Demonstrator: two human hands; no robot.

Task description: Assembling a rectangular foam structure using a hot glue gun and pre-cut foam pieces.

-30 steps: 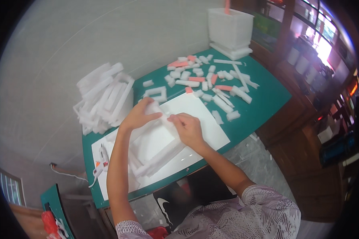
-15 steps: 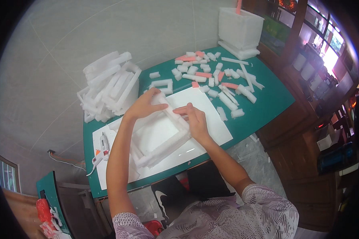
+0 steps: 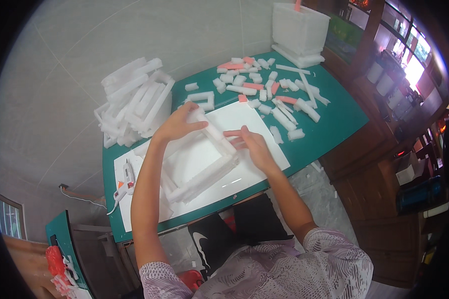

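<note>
A four-sided white foam frame (image 3: 203, 178) lies on the white board (image 3: 264, 167) in front of me. My left hand (image 3: 177, 124) grips its far corner, thumb along the inner edge and fingers over the outside. Just off the frame's right side is my right hand (image 3: 257, 149), its fingers spread and nothing in them; the fingertips are close to the foam strip. To the left of my left forearm, a hot glue gun (image 3: 128, 177) with a white cord rests on the board.
A tall heap of foam frames (image 3: 134, 102) stands at the back left. Beyond the board lies a small foam frame (image 3: 202, 101). Loose white and pink foam pieces (image 3: 254, 85) cover the far right of the green table (image 3: 329, 129). A white foam box (image 3: 299, 35) stands at the far corner.
My right hand has drawn back to the right, off the frame's side, and its fingers have opened. My left hand keeps its hold on the far corner.
</note>
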